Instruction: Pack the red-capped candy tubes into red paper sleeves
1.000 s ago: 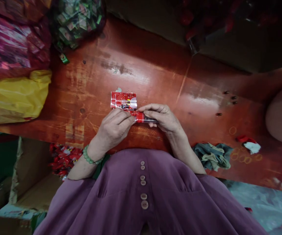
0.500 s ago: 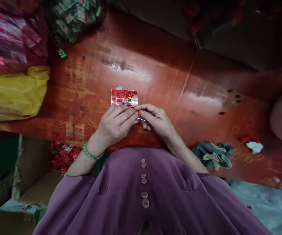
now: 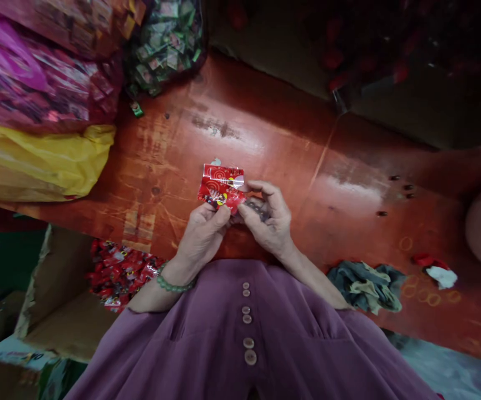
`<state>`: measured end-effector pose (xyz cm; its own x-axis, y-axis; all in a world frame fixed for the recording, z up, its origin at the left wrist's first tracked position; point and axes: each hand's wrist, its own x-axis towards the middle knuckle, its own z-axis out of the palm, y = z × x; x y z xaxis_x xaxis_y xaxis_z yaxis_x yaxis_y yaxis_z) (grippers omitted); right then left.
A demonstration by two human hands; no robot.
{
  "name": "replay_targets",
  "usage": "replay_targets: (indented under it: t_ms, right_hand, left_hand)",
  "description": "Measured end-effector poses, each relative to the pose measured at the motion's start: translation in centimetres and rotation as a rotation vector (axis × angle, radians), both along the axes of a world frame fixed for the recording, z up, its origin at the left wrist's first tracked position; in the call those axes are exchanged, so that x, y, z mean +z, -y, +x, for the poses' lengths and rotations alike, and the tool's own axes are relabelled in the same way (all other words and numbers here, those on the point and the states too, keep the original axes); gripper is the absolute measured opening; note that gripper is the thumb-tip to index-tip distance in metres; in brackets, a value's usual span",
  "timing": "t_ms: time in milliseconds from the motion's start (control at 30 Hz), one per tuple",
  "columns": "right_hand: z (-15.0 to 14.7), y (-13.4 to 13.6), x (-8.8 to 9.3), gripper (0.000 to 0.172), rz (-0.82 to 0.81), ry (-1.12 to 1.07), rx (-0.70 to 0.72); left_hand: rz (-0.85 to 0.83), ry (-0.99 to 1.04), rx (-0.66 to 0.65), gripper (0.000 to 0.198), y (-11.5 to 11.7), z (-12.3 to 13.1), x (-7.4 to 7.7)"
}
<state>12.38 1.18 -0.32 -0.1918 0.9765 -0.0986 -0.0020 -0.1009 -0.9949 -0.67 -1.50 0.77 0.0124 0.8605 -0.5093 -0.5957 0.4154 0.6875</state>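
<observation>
In front of my body, a red printed plastic packet (image 3: 234, 201) is pinched between both hands. My left hand (image 3: 204, 229) has its thumb on the packet's lower edge, fingers curled beneath. My right hand (image 3: 271, 225) closes on the packet's right end, thumb in front and fingers behind. Inside that hand's curl show dark round pieces (image 3: 257, 208); whether they sit inside the packet I cannot tell. Just beyond my hands another red printed packet (image 3: 222, 174) lies on the table, partly overlapped by the held one.
The reddish wooden table (image 3: 282, 139) spreads around my hands. Filled bags, a yellow bag (image 3: 44, 161) among them, stand left. A cardboard box (image 3: 63, 316) with red packets (image 3: 121, 269) sits below left. Crumpled cloth (image 3: 367, 286), rubber bands (image 3: 422, 296) and small dark pieces (image 3: 409, 188) lie right.
My hands have turned and opened out a little, so more of the held packet and the dark round pieces show. The whole view has shifted slightly.
</observation>
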Motion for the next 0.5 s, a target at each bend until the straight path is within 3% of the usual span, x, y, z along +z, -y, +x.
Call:
replay_targets:
  t_ms: [100, 200, 333, 400, 500]
  right_hand:
    - [-0.1, 0.0, -0.1, 0.045, 0.024, 0.020, 0.019]
    - [0.6, -0.3, -0.2, 0.053, -0.096, -0.058, 0.099]
    - [1.4, -0.6, -0.4, 0.032, -0.287, -0.165, 0.248]
    - [1.4, -0.7, -0.4, 0.024, -0.252, -0.114, 0.247]
    - [1.4, -0.8, -0.2, 0.018, 0.000, 0.060, 0.207]
  left_hand:
    - [-0.064, 0.028, 0.086, 0.030, -0.8, 0.4, 0.4]
    - [-0.044, 0.000, 0.138, 0.028, -1.3, 0.1, 0.3]
    - [0.008, -0.040, 0.223, 0.028, -1.9, -0.4, -0.3]
    - [-0.006, -0.060, 0.257, 0.030, -2.1, -0.2, -0.6]
    - [0.001, -0.103, 0.282, 0.032, -2.2, 0.2, -0.8]
